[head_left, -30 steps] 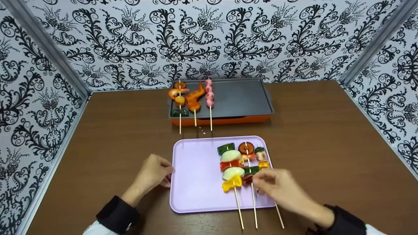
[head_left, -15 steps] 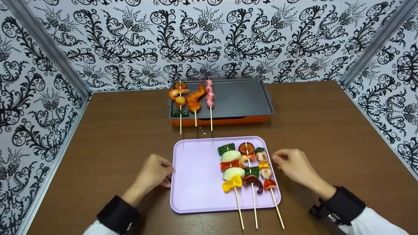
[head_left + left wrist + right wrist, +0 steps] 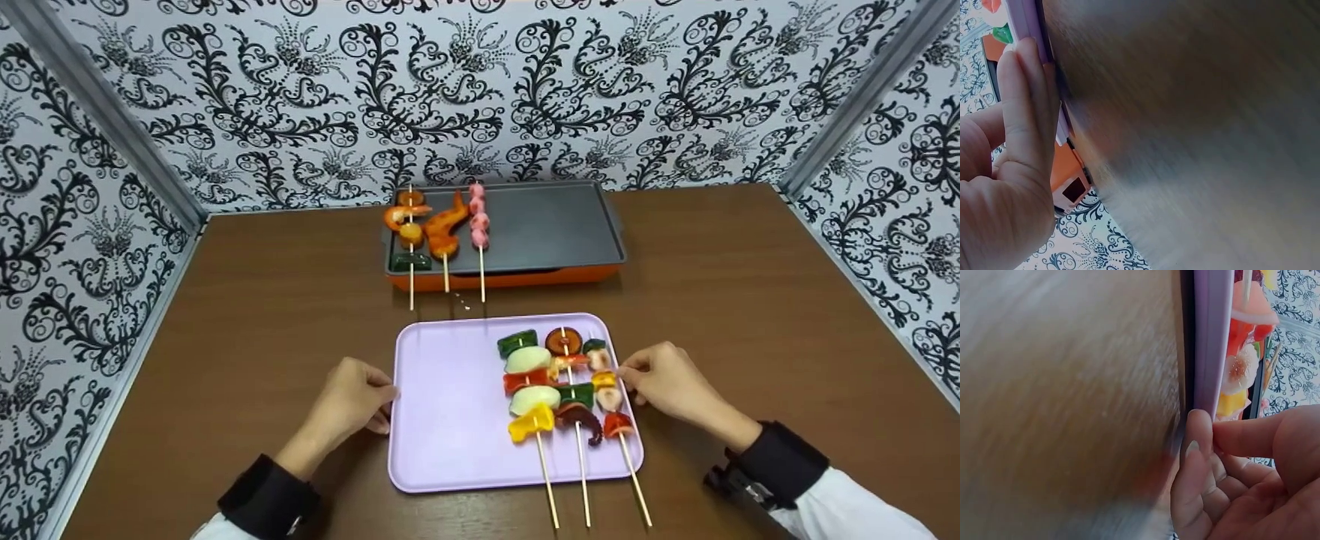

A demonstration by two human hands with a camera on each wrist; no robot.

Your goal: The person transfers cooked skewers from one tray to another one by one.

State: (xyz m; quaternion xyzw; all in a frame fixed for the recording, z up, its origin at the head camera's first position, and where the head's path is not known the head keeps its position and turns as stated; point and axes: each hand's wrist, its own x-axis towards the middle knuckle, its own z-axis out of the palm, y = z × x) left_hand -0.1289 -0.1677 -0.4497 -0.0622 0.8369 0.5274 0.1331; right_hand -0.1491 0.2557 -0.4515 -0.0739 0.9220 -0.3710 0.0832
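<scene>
Watching this one remotely. On the head cam, the lilac tray is on the brown table, just in front of the grill. I've got the left hand pinching the tray's left edge and the right hand pinching the right edge. Three skewers lie side by side on the tray's right half: a pepper skewer with yellow at the bottom, an octopus skewer in the middle, and a red-tipped skewer by the rim, all with sticks poking past the near edge. Three more skewers sit on the grill's left side.

Left wrist cam: long fingers flat along the tray's outer side, thumb tip hidden behind them.

Right wrist cam: thumb and index finger clamped on the rim, the other fingers curled in, food showing just above.
</scene>
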